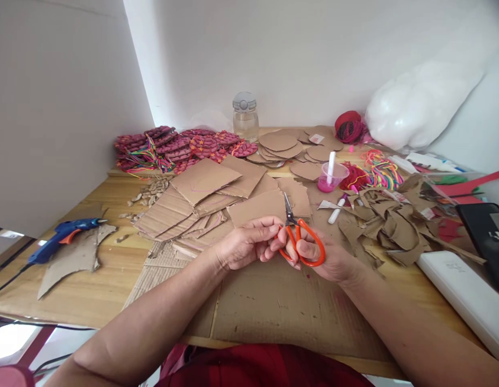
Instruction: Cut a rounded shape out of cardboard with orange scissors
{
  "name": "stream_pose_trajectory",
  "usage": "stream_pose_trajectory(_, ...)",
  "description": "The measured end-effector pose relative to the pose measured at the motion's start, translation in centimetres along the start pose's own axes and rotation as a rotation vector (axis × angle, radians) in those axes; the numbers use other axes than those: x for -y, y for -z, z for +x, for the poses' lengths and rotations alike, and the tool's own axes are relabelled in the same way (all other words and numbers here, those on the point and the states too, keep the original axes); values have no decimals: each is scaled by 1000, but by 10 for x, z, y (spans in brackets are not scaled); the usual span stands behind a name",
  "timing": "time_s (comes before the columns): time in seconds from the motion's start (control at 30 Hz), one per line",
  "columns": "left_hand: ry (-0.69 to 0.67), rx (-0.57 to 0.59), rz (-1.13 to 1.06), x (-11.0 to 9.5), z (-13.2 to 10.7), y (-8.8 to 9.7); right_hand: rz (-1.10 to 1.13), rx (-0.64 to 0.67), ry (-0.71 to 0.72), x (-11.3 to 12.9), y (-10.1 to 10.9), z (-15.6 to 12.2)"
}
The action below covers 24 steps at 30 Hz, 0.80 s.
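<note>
My right hand (328, 257) grips a pair of orange-handled scissors (300, 236), fingers through the loops, blades closed and pointing away from me. My left hand (243, 243) is curled beside it, fingertips pinching at the scissors' handle near the pivot. Both hands hover over a large flat cardboard sheet (273, 301) at the table's near edge. Just beyond the hands lies a pile of cut cardboard rectangles (209, 199).
A blue glue gun (62, 236) rests at the left on a cardboard scrap. Cardboard discs (292, 148), a pink cup (332, 177), coloured cords (378, 169), cardboard offcuts (390, 223), pink woven pieces (172, 145), a jar (245, 115) and a black device (485, 236) fill the table.
</note>
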<state>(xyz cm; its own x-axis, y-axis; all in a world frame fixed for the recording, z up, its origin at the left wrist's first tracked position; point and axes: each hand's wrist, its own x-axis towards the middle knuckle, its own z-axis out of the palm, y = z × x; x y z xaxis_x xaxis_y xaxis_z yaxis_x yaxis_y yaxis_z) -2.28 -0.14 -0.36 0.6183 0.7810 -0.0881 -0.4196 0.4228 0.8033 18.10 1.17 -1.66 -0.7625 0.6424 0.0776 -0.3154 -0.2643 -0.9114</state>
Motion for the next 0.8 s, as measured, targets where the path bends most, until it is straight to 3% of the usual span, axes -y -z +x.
stream_pose_trajectory(0.33,53,26,-30,-2,0,-2,10,25,-43,-3,1,-2)
stream_pose_trajectory(0.8,27,42,-28,0,1,1,34,18,-24,-3,5,0)
